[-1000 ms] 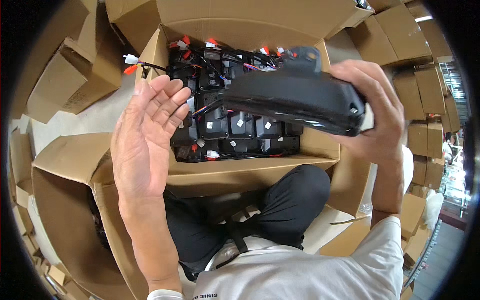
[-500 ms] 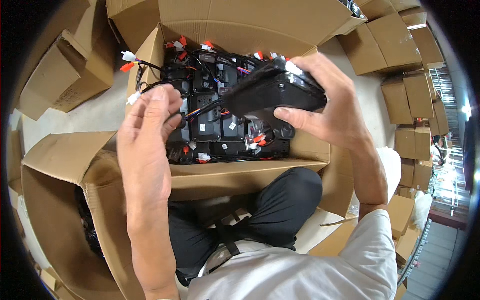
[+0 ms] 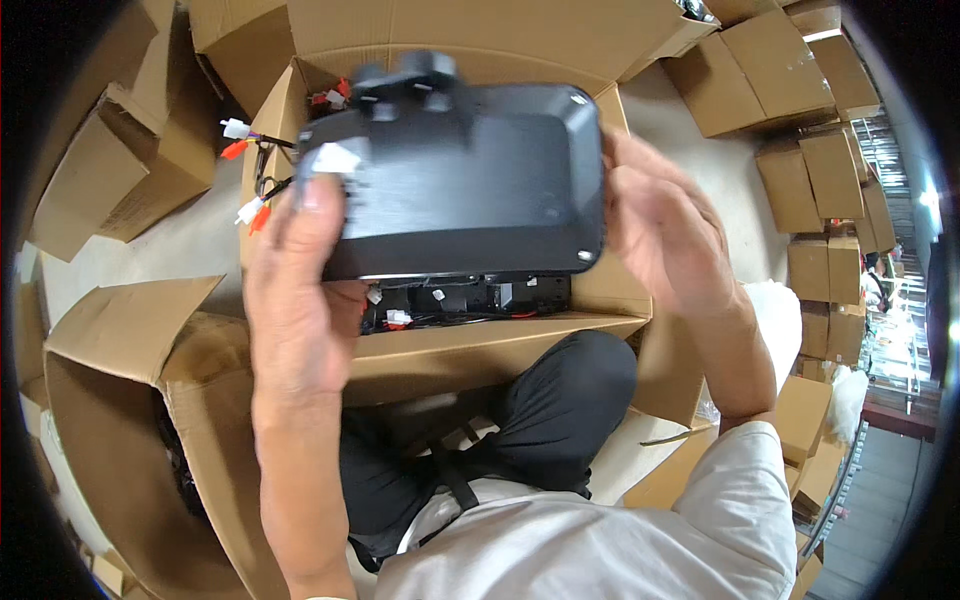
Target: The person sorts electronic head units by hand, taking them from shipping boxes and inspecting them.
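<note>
A black rectangular plastic housing (image 3: 470, 185) is held up over an open carton (image 3: 440, 345), its broad back facing me. It has rounded corners, a white label on its left part and two stubby mounting clamps along its far edge. My left hand (image 3: 300, 260) is closed on its left end, thumb pressed on the face by the label. At the right edge is my right hand (image 3: 670, 225), fingers bent and smeared by motion; whether they grip the edge is unclear. Cables with white and orange-red connectors (image 3: 240, 140) stick out beyond my left hand. Similar black units (image 3: 450, 298) lie in the carton, mostly hidden.
Another open carton (image 3: 130, 430) stands at the near left, with dark wrapped material inside. Stacked cartons (image 3: 810, 190) line the right side, and more (image 3: 150, 150) stand at the far left. My bent legs (image 3: 560, 400) are close against the carton's near side.
The black housing has turned from edge-on to broad back toward me and moved left. My left hand, earlier beside it, now grips it; my right hand no longer wraps over its end.
</note>
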`<state>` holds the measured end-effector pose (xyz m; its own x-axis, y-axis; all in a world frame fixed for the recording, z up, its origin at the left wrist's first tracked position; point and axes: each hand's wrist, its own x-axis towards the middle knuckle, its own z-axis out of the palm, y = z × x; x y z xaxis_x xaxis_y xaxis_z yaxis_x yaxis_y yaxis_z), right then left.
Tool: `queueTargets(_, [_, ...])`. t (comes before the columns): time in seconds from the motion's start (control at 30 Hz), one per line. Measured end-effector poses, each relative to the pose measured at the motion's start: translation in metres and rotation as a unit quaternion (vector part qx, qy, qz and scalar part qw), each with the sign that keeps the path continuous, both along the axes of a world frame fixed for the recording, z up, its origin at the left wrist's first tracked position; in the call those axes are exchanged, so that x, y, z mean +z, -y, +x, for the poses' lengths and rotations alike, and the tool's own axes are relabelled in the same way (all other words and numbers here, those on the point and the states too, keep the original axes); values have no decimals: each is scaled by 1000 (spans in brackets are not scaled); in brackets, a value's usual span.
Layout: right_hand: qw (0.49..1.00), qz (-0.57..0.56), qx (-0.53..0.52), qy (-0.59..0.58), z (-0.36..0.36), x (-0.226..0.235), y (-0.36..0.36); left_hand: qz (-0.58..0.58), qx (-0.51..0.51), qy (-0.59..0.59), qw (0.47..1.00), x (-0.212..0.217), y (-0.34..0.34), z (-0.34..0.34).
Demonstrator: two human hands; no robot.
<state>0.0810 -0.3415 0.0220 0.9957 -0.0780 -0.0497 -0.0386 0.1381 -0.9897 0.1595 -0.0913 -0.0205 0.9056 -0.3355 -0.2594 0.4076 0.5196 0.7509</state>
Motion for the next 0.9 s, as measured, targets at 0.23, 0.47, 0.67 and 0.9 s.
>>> queueTargets(0.23, [965, -197, -157, -77, -50, 24, 2, 122, -114, 158, 973, -9, 37, -48])
queueTargets(0.47, [983, -35, -107, -145, -57, 61, 49, 150, 19, 494, 856, -8, 33, -99])
queueTargets(0.67, [956, -157, 169, -184, 16, -97, -21, 176, 105, 571, 795, -11, 30, -99])
queueTargets(0.9, [837, 220, 231, -444, 44, -216, -112, 225, 99, 545, 802, -16, 31, -88])
